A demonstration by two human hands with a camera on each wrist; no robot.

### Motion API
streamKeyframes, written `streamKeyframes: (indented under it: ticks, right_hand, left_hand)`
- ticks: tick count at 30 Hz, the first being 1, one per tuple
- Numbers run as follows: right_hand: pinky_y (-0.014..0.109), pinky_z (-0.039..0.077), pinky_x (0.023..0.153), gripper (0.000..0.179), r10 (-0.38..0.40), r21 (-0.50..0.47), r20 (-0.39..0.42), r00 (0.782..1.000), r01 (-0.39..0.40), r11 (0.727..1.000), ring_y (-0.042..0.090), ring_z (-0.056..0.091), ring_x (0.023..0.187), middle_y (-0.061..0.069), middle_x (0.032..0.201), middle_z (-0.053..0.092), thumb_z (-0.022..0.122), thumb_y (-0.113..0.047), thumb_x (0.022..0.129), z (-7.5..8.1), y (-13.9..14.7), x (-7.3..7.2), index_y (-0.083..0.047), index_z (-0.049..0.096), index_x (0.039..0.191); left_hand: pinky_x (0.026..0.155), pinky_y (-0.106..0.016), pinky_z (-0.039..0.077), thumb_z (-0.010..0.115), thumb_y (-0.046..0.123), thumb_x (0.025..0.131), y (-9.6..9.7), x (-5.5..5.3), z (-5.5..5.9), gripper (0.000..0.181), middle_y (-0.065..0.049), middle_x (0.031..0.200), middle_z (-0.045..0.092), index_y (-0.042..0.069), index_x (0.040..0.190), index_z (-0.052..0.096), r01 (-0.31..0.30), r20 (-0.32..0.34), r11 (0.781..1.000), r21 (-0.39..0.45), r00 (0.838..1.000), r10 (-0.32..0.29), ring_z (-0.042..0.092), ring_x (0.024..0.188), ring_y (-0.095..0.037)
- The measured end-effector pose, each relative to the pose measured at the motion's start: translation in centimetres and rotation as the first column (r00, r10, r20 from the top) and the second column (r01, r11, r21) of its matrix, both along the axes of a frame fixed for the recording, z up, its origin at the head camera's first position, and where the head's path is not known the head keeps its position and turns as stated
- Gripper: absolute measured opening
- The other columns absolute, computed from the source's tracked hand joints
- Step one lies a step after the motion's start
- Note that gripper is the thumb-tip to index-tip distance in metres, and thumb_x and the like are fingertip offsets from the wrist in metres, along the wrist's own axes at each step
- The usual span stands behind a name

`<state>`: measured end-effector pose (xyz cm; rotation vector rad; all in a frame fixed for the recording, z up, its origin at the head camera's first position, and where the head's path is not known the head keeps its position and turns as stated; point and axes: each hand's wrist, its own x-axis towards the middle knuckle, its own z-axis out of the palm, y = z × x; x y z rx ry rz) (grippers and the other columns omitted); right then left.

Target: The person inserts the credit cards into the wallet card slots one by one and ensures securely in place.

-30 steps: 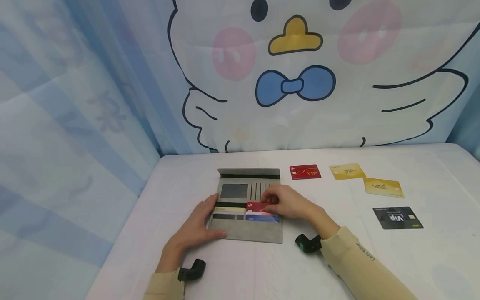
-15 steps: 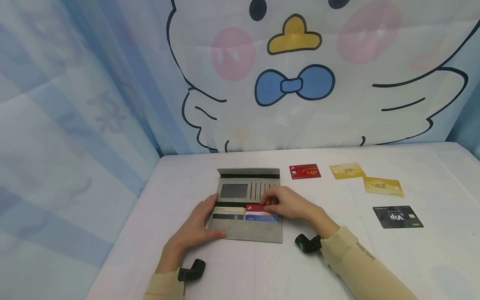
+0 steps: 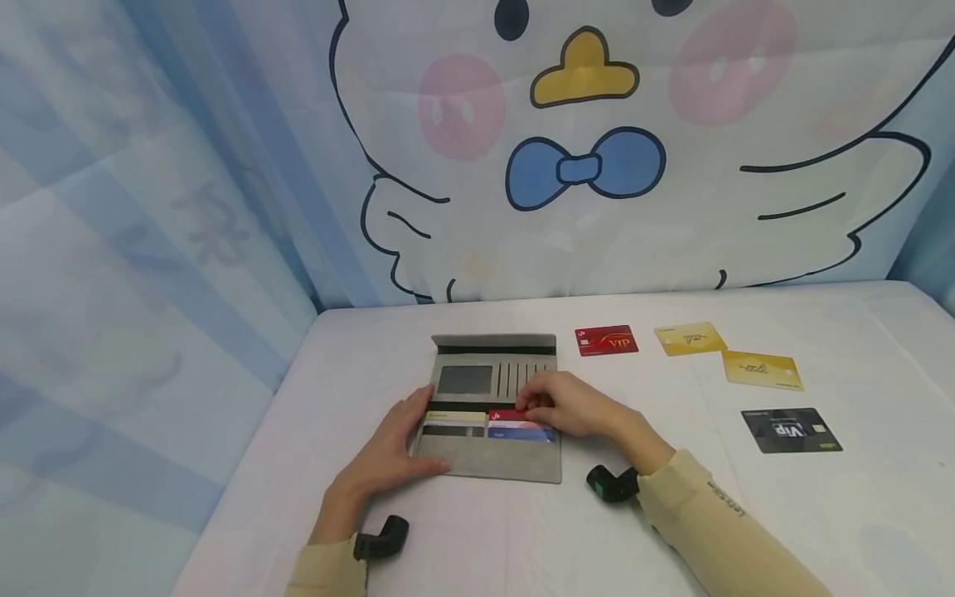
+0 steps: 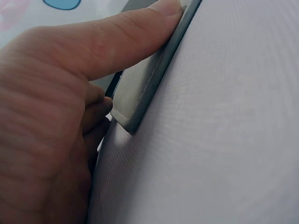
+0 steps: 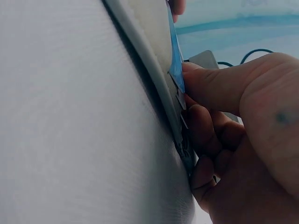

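Observation:
A grey card wallet (image 3: 485, 467) lies unfolded on the table, with a dark clear window and a row of slits in its upper part. My left hand (image 3: 391, 439) rests at its lower left corner, fingers along the left side and thumb (image 4: 126, 42) on the bottom edge. My right hand (image 3: 570, 404) pinches a red card (image 3: 505, 414) in the right-hand pocket; only its upper strip shows. In front of it sits a white and blue card (image 3: 515, 434). The left-hand pocket holds a yellow-edged card (image 3: 455, 416) with a dark-striped one (image 3: 453, 431) before it.
Behind the wallet on the right lies a red VIP card (image 3: 607, 341). Farther right are two gold cards (image 3: 690, 339) with touching corners, and a black Vip card (image 3: 792, 430) nearer me. A printed curtain (image 3: 462, 240) hangs behind the white table (image 3: 746, 522).
The red card has slid down deeper into the right-hand pocket, with my right hand moving slightly along with it. My left hand has stayed in place on the wallet.

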<state>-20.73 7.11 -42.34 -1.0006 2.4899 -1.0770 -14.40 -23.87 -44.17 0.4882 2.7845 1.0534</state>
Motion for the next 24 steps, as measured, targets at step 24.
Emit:
streamKeyframes:
  ticks: [24]
  right_hand:
    - [0.027, 0.054, 0.074, 0.009, 0.007, -0.001, 0.015, 1.000, -0.007, 1.000, 0.014, 0.056, 0.081, -0.004, 0.094, 0.063, 0.067, -0.003, 0.094, 0.16, -0.05, 0.25, -0.009, 0.072, 0.100]
  left_hand:
    - [0.119, -0.059, 0.018, 0.085, 0.046, 0.077, 0.03, 0.06, -0.12, 0.111, -0.014, 0.164, 0.026, 0.006, 0.160, 0.024, 0.005, -0.030, 1.000, 0.005, 1.000, -0.005, 0.021, 0.150, -0.038]
